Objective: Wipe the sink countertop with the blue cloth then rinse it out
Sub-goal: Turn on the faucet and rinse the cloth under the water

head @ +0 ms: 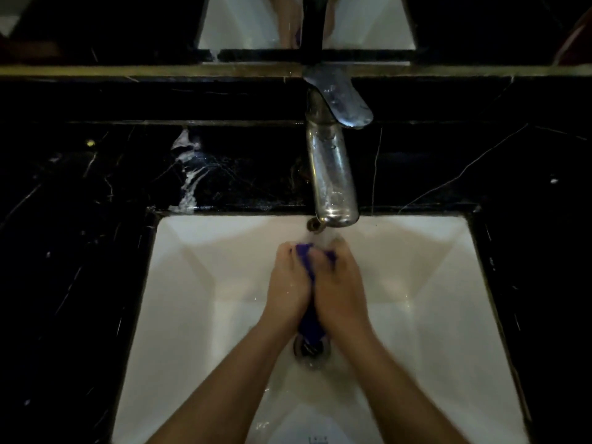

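Over the white square ceramic sink basin (198, 315), the person's two bare hands press together around the blue cloth (310, 325), which is bunched into a narrow roll between the palms. The left hand (286, 283) clasps the cloth from its side and the right hand (339, 286) clasps it from the other, fingers of both curled tight around the fabric, so each is clenched on it. The roll's long axis runs away from the person toward the tap: its far end peeps out between the fingertips just below the spout, and its near end hangs out below the heels of the hands, pointing down at the round metal drain (311, 347) directly beneath. A stream of water (324, 238) falls from the chrome cylindrical faucet spout (331, 174) onto the far end of the cloth and the fingers. The faucet's flat lever handle (341, 97) sits above the spout, angled to the right. Around the basin lies the black marble countertop (80, 251) with thin pale veins; a wet, whitish streak (189, 174) shows on it left of the faucet, near the basin's back edge. Both forearms reach in from the bottom edge, converging over the drain.
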